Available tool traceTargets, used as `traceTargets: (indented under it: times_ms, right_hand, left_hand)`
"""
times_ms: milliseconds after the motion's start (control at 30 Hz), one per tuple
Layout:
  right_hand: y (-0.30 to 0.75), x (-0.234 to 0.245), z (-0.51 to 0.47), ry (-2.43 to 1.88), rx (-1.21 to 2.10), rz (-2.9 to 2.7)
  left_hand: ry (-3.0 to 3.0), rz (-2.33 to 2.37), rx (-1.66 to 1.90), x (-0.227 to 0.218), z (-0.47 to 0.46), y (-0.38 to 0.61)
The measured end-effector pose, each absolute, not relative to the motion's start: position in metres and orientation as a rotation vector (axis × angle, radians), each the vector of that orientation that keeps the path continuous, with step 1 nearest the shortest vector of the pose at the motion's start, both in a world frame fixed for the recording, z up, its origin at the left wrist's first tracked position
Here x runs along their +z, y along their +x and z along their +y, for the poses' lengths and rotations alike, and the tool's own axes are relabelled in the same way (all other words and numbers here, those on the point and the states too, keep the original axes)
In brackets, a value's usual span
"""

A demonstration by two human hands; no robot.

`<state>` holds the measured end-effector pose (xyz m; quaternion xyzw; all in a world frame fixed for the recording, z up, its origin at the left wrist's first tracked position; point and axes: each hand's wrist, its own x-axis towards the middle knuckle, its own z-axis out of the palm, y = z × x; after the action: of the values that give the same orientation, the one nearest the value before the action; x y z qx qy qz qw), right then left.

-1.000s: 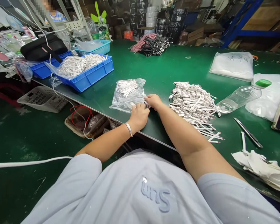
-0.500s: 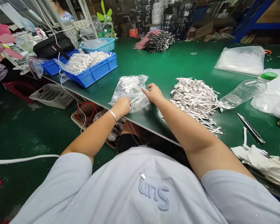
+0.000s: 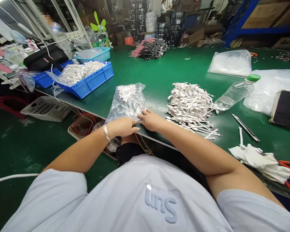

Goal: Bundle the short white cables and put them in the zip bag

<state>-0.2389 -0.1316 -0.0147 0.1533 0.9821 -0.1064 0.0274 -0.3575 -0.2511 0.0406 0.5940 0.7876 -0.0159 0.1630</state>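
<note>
A clear plastic bag lies flat at the near edge of the green table, with a bundle of short white cable leads inside it. My left hand, a bracelet at its wrist, is closed on the bag's near edge, its thumb just over the table edge. Right beside it, the fingers of my right hand grip the near right corner of the bag. The fingertips of both hands nearly meet. To the right of the bag spreads a large loose pile of white cable leads.
A blue bin of white leads stands at left. Right of the pile are a clear bottle, a utility knife, a dark phone-like device and white gloves. Red-black cables lie at the back.
Both hands have come nearer to me and closer together, onto the bag's near edge. The bag lies flatter and its near part is spread out. The camera view has turned slightly right.
</note>
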Motion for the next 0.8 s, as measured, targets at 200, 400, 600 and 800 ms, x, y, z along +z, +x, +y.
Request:
traceTargets:
  times_ms: [200,400,600,800]
  right_hand:
    - [-0.222,-0.011,-0.149,0.493,-0.261,3.008]
    - [-0.220,-0.022,-0.157,0.545,-0.232,3.047]
    - [-0.219,-0.028,-0.158,0.584,-0.232,3.077]
    - [-0.215,-0.029,-0.160,0.566,-0.235,3.124]
  left_hand:
    - [1.653,2.727,0.209,0.060,-0.198,-0.404]
    - [1.504,2.759,-0.015,0.010,-0.161,-0.436]
    - [1.400,2.855,-0.067,0.015,-0.160,-0.466]
    - [1.438,2.846,0.039,0.010,-0.145,-0.460]
